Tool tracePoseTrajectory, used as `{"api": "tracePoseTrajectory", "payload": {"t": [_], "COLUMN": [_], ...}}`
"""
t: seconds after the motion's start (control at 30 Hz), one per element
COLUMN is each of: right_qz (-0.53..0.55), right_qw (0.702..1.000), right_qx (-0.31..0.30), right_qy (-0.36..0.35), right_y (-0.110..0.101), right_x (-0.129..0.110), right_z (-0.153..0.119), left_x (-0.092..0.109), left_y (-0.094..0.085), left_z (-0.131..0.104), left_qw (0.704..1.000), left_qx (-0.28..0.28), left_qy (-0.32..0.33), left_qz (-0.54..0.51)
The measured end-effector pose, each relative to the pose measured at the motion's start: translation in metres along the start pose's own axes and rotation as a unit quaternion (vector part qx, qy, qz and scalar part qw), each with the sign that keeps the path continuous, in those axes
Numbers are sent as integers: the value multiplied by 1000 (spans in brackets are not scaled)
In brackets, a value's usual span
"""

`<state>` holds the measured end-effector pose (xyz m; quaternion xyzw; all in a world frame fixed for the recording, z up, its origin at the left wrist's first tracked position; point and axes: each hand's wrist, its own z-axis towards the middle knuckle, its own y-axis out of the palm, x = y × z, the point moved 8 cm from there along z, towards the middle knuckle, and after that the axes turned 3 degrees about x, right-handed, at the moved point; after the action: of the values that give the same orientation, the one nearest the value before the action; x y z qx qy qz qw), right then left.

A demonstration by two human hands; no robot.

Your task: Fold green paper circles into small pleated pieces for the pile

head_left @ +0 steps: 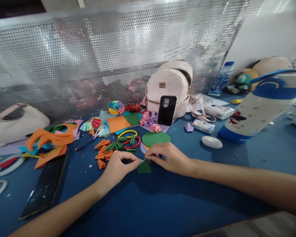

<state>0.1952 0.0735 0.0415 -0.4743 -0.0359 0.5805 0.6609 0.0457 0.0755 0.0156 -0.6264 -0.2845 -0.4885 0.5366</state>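
Between my fingertips is a small green paper piece (144,167), its wide end hanging down over the blue table. My left hand (124,164) pinches its top from the left, thumb and forefinger together. From the other side my right hand (169,158) pinches the same top edge, and the two sets of fingertips nearly touch. Just behind my right hand lie stacked paper circles, a green circle (156,139) uppermost. Folded orange paper pieces (103,151) and folded green paper pieces (116,145) are heaped behind my left hand, beside red and yellow rings.
A dark phone (45,187) and orange paper scraps (51,136) lie left. Behind are paper sheets (118,123), a white backpack (166,85) and an upright phone (167,110). At right stand a large bottle (259,108), tissue packs (218,111) and a white oval object (211,142).
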Motion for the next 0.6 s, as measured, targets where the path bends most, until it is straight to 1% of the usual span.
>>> {"api": "tracePoseTrajectory", "payload": {"t": [0.1, 0.2, 0.3, 0.47, 0.6], "right_qz": [-16, -29, -38, -40, -9], "right_qw": [1000, 999, 998, 998, 1000], "right_qx": [-8, -15, -19, -19, -10], "right_qy": [-13, -25, -40, -48, -27], "right_y": [0, 1, 2, 3, 0], "right_x": [-4, -8, -11, -15, -11], "right_z": [-1, -1, -2, -2, 0], "left_x": [1, 4, 8, 19, 20], "left_y": [2, 3, 5, 4, 7], "left_z": [1, 1, 0, -2, -3], "left_qw": [1000, 999, 996, 986, 981], "left_qx": [-5, -5, -21, -21, -40], "left_qy": [-25, -40, -42, 8, 32], "left_qz": [-1, 36, 79, 164, 188]}}
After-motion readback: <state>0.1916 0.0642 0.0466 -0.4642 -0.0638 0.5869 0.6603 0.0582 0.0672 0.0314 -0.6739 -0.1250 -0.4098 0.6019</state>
